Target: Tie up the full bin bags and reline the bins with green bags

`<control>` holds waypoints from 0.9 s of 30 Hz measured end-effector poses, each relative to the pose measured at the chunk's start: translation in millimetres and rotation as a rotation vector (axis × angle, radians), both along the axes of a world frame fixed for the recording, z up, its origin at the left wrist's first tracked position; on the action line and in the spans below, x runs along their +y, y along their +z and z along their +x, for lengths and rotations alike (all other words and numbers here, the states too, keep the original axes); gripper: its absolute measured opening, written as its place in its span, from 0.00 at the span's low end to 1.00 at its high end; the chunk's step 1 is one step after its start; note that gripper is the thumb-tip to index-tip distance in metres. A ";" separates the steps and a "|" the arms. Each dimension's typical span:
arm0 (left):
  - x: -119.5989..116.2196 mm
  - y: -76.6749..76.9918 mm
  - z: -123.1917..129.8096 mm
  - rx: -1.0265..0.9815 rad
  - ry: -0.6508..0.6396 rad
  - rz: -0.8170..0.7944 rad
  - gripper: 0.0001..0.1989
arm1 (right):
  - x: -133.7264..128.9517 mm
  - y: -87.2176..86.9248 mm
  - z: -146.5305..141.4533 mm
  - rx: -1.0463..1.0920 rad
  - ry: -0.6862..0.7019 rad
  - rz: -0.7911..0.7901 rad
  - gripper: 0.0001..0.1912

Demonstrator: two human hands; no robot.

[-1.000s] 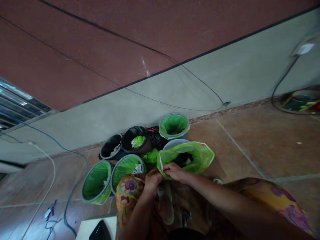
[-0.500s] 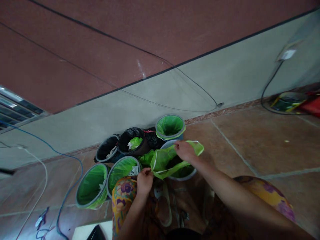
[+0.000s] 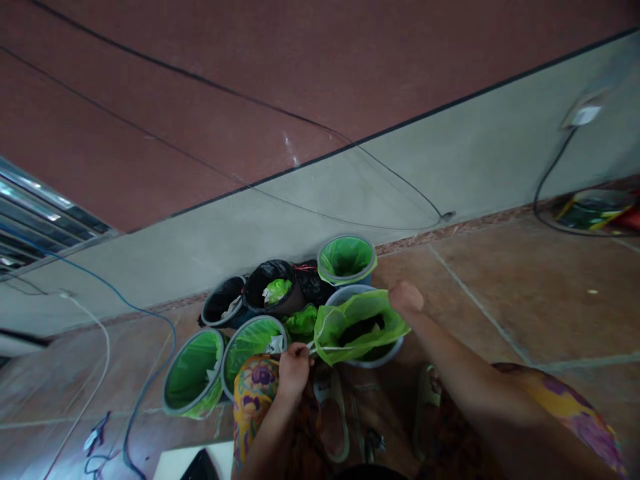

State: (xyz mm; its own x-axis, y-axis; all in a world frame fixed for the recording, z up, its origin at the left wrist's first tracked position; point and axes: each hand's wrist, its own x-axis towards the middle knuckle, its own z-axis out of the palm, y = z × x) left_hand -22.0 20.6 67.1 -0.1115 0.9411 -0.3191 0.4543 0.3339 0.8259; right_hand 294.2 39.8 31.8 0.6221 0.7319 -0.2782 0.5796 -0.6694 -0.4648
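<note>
A translucent green bag [image 3: 333,327] is stretched open above a grey-rimmed bin [image 3: 393,352] in front of me. My left hand [image 3: 294,368] is closed on the bag's left edge, pulling a white drawstring. At the bag's right edge, my right hand [image 3: 406,297] has its fingers pinched on the green film. Dark contents show inside the bag's mouth. Just behind stands another green-lined bin [image 3: 347,257]. Crumpled green plastic [image 3: 302,322] lies left of the bag.
Two green-lined bins [image 3: 193,373] [image 3: 253,340] stand at left, with black-lined bins [image 3: 273,277] [image 3: 220,303] behind them by the wall. A blue cable [image 3: 150,380], a pale box [image 3: 165,463] and a red-and-yellow bundle [image 3: 595,208] lie on the floor.
My right hand has moved right to the bag's right edge, and the bag's mouth is spread wider. My left hand now draws out the white string. The view has shifted slightly.
</note>
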 end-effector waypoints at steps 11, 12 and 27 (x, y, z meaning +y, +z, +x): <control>15.2 64.1 54.5 -0.319 -0.087 0.228 0.07 | -6.2 78.1 -32.0 0.485 0.263 0.595 0.12; 19.9 68.7 61.0 -0.306 -0.116 0.253 0.07 | -7.7 81.9 -36.4 0.629 0.264 0.666 0.12; 54.2 126.1 113.1 -0.404 -0.377 0.428 0.06 | -5.6 101.6 -58.7 0.977 0.559 0.754 0.32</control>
State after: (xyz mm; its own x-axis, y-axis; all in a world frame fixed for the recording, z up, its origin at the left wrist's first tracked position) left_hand 91.1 74.8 193.2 0.2969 0.9444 0.1411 0.1050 -0.1791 0.9782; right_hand 235.5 34.1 133.4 -0.0261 0.9889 0.1461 -0.0876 0.1434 -0.9858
